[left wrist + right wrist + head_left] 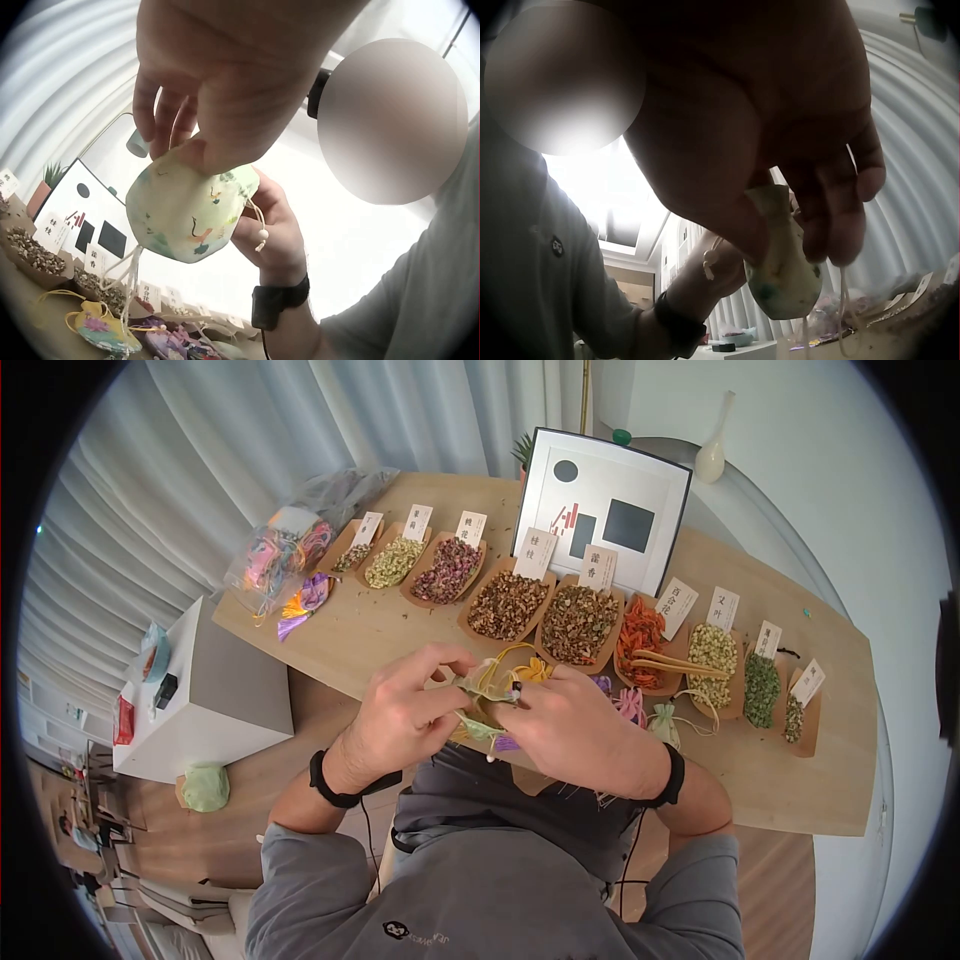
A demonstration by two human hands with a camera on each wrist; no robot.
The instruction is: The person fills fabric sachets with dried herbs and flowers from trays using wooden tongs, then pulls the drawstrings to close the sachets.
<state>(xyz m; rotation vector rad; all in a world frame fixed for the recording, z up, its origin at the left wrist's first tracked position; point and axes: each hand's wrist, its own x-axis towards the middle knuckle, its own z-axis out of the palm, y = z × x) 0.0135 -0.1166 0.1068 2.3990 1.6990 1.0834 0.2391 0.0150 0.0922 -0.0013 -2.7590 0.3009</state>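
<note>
A pale green drawstring pouch (180, 210) with a printed pattern hangs between my two hands, in front of the table edge. My left hand (405, 705) pinches one side of its mouth, the thumb on the near cloth. On the opposite side, my right hand (590, 722) grips the rim between thumb and fingers; the right wrist view shows the pouch (784, 289) below that hand. Cream cords with a small bead (262, 235) dangle from the pouch. Its inside is mostly hidden by the fingers. Just beyond the hands lies a yellow pouch (101, 324) with a yellow cord.
Several brown paper trays of dried herbs with label cards (597, 567) line the table (370, 645). Wooden tongs (670, 663) lie across two trays. A framed picture (605, 510) stands behind. A plastic bag of colourful cords (285, 550) sits left; a small green pouch (664, 726) lies right.
</note>
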